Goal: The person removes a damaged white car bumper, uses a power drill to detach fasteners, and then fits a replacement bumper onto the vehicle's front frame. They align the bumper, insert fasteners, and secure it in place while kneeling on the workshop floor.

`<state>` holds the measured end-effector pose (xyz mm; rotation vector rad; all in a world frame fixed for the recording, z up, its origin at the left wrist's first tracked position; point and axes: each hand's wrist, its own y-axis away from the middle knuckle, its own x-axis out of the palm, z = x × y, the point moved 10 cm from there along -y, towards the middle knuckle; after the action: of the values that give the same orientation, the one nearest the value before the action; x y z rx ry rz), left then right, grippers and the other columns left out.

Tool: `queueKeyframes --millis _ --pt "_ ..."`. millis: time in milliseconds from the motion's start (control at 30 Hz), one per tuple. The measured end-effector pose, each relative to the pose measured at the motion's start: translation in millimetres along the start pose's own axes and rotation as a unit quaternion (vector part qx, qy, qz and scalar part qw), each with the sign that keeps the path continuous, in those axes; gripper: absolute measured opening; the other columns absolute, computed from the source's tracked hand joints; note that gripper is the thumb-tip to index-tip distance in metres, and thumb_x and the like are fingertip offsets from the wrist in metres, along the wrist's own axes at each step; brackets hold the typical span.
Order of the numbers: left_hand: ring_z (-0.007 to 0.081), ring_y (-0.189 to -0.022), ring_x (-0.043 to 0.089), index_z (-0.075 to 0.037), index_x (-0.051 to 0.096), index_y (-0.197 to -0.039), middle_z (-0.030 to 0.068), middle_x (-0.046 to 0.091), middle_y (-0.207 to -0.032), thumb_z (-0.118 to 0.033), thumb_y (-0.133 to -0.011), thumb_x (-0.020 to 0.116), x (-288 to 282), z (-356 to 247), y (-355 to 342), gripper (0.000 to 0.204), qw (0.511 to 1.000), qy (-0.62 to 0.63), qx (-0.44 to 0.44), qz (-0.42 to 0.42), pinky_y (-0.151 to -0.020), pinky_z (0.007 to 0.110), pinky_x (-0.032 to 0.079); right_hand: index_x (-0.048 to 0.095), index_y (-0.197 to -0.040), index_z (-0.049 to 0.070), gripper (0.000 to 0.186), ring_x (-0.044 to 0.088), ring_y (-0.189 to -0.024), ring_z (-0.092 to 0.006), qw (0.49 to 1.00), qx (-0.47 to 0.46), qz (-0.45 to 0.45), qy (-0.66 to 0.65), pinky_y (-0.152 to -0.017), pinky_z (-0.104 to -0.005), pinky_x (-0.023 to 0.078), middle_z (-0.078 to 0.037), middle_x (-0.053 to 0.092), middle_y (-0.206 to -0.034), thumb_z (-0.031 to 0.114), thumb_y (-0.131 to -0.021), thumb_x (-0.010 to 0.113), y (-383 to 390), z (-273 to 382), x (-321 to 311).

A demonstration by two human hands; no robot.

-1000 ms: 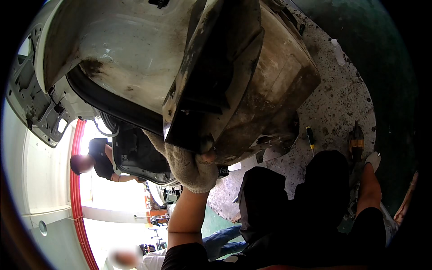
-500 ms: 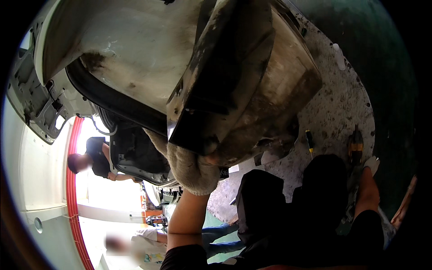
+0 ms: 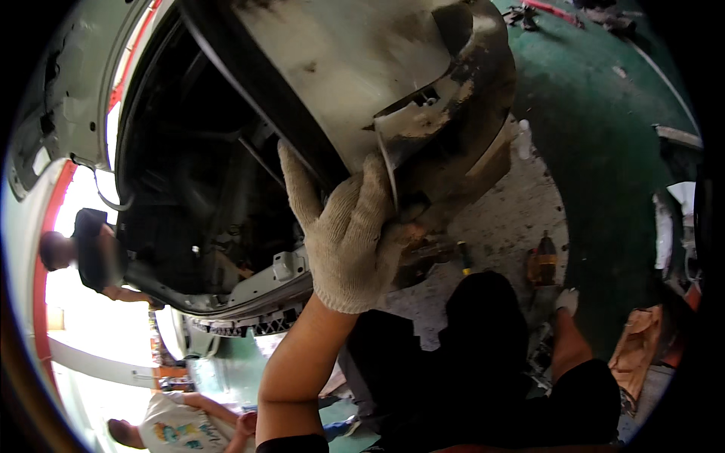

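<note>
My left hand (image 3: 343, 238), in a knitted glove with a bare fingertip showing, grips the dirty, pale car body panel (image 3: 340, 90). One finger reaches up along the dark seal (image 3: 249, 98); others lie against the panel's bent, blackened flange (image 3: 419, 121). My right hand (image 3: 566, 302), also gloved, is low at the right with fingers extended, beside an orange-and-black tool (image 3: 541, 263) on the speckled round platform (image 3: 510, 215). A yellow-and-dark screwdriver (image 3: 464, 258) lies left of that tool. My dark-clothed knees are beneath the panel.
At the left are an open car opening (image 3: 181, 189) and a pale hinged panel (image 3: 60, 90). One person (image 3: 98, 249) stands beyond it, another (image 3: 174, 423) at lower left. On the green floor (image 3: 604, 174) lie a pink bar (image 3: 551, 13) and crumpled brown cardboard (image 3: 634, 347).
My view has shifted, exposing more floor and the car's interior. My left hand is higher, its fingers now extended up along the panel instead of tucked under it. The lower person has shifted left.
</note>
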<state>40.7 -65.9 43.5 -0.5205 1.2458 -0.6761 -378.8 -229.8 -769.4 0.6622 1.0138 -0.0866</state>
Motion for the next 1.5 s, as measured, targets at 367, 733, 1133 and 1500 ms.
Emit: queueKeyframes --millis 367,733,1133,1500 --pt "0.0561 -0.137 0.044 0.000 0.066 -0.127 0.0140 0.069 -0.095 -0.033 -0.075 0.086 -22.2 7.1 1.6 0.065 0.992 0.109 -0.047 -0.046 -0.115 0.062 0.036 0.059 -0.105 0.002 0.021 0.058 -0.070 -0.0199 0.906 -0.089 -0.053 -0.411 -0.063 -0.0388 0.047 -0.007 0.060 -0.083 0.020 -0.098 0.053 109.1 82.3 -176.9" --pt "0.0493 -0.140 0.041 -0.006 0.064 -0.121 0.0139 0.063 -0.113 -0.033 -0.079 0.081 -45.0 18.3 15.6 0.052 0.980 0.153 -0.056 -0.114 -0.111 0.069 0.037 0.063 -0.120 0.007 0.024 0.046 -0.065 -0.0061 0.696 -0.512 -0.060 -0.500 -0.057 -0.0228 0.037 0.000 0.059 -0.087 0.022 -0.102 0.060 411.0 420.7 -525.5" --pt "0.0491 -0.137 0.045 -0.007 0.065 -0.121 0.0136 0.068 -0.112 -0.026 -0.083 0.078 -63.8 31.0 25.5 0.044 0.957 0.239 -0.056 -0.157 -0.108 0.068 0.038 0.061 -0.129 -0.001 0.046 0.068 -0.107 -0.0280 0.538 -0.779 -0.263 -0.188 -0.097 -0.0385 0.051 -0.017 0.071 -0.119 0.035 -0.100 0.055 718.4 661.9 -678.3" --pt "0.0228 -0.104 0.071 -0.002 0.075 -0.115 0.0144 0.076 -0.112 -0.028 -0.097 0.065 -133.0 258.7 -95.5 0.033 0.877 0.374 -0.230 -0.197 -0.096 0.033 0.053 0.062 -0.119 0.002 0.036 0.066 -0.108 -0.0422 0.571 -0.737 -0.359 -0.041 -0.097 -0.0495 0.051 -0.025 0.070 -0.113 0.032 -0.101 0.052 710.1 716.9 -663.5"
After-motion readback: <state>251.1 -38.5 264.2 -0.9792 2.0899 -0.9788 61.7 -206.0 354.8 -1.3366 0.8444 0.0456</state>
